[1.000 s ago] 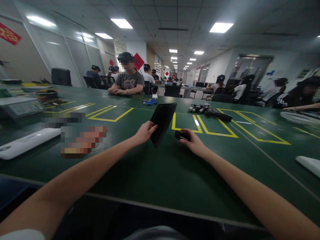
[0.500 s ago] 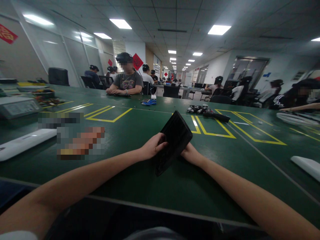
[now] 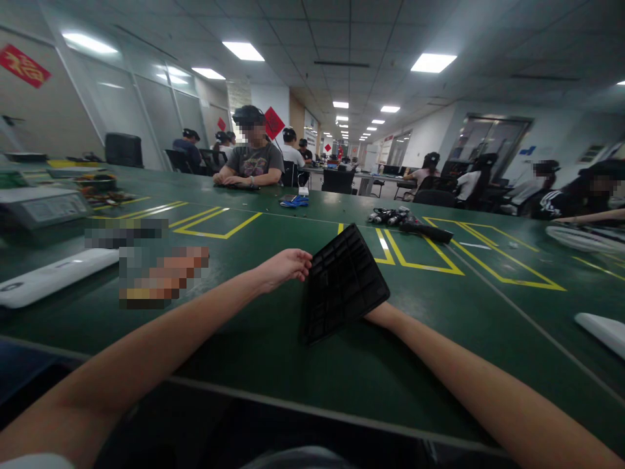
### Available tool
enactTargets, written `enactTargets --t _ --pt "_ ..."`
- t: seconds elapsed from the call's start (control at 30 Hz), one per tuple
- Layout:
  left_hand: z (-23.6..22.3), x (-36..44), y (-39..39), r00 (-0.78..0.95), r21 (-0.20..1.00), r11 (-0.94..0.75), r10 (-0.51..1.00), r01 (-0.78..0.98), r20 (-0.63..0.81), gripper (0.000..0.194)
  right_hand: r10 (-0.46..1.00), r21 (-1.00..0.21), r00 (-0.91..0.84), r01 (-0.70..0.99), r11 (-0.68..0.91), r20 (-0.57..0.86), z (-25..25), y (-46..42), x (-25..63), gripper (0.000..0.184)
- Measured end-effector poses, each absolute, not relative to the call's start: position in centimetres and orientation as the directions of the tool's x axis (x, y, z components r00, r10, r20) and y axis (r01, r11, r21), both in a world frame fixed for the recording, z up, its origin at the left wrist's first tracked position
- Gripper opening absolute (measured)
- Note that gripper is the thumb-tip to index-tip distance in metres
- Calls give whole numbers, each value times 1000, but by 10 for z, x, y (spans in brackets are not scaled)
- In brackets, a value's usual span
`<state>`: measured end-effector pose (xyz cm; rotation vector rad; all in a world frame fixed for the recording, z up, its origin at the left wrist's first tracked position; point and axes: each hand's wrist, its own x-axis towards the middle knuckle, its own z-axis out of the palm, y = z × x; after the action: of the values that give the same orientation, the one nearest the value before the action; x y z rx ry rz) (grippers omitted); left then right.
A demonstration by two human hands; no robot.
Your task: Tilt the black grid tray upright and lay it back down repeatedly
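Observation:
A thin black compartment tray is held tilted above the green table, and its face shows a grid of dark cells. Behind its lower right edge is my right hand, gripping it from the back; the tray hides those fingers. My left hand is at the tray's left edge with its fingers curled together. Whether the fingertips touch that edge, or pinch anything small, I cannot make out.
On the green table are yellow tape outlines, a long white casing and a blurred orange item at left. Dark cylindrical items lie beyond the tray. Another white piece is at right. A person sits opposite.
My left hand has come off the tray's face, where its thumb rested, and moved to the left edge. The tray has turned, so more of its gridded face shows.

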<state>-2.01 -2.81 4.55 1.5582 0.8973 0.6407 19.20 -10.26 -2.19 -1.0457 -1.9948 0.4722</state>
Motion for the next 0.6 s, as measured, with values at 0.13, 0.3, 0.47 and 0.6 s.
enactTargets --t 0.13,0.3,0.47,0.6 --pt "46 -23 -32 616 964 -12 772 266 -160 14 785 -615 -374 488 620 494 -12 -107 191 49" --pt "42 -21 -37 667 955 -48 725 293 -169 31 767 -628 -377 440 642 520 -10 -107 186 43" --pt "41 -21 -36 705 968 -64 698 241 -129 26 785 -666 -340 416 619 518 -8 -108 184 39" --pt "39 -19 -37 714 965 -91 690 244 -115 23 837 -737 -313 401 545 449 -7 -108 182 35"
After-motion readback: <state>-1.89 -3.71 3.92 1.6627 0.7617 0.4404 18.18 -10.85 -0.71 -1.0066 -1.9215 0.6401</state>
